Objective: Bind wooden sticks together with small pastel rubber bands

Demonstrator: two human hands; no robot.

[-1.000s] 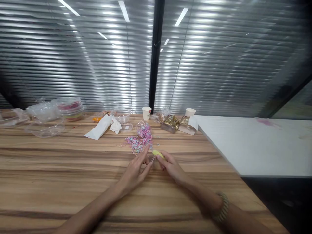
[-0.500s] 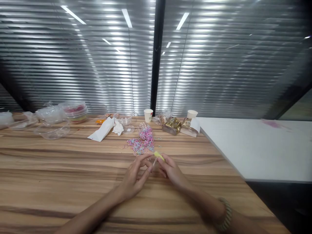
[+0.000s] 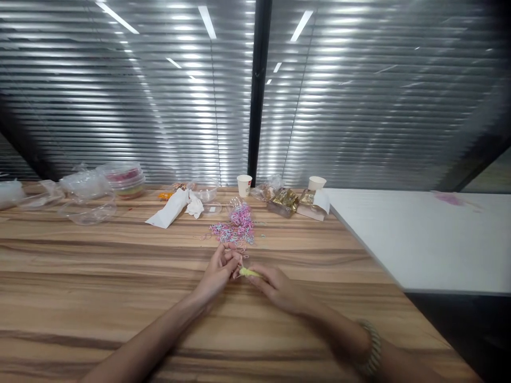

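Observation:
My right hand (image 3: 277, 287) is closed around a small yellow tool (image 3: 249, 273), its tip pointing left toward my other hand. My left hand (image 3: 219, 268) has its fingers pinched together close to that tip. A thin pale band (image 3: 241, 261) stretches between the left fingertips and the tool; its exact loop is too small to make out. Just beyond both hands lies a loose heap of small pink, purple and light blue bands (image 3: 231, 233), spilling out of a clear container (image 3: 236, 203). A few stray bands lie nearer the left fingers.
Behind the heap stand a paper cup (image 3: 244, 185), gold wrapped packets (image 3: 282, 202) and another white cup (image 3: 317, 183). Crumpled tissue (image 3: 194, 206) and a white paper sleeve (image 3: 168, 210) lie left of it. Clear plastic tubs (image 3: 122, 180) are farther left. A white table (image 3: 419, 239) adjoins at right.
The yellow tool has turned from pointing up and away to pointing left, and has come lower. The left hand has moved slightly left, its fingers now more bunched.

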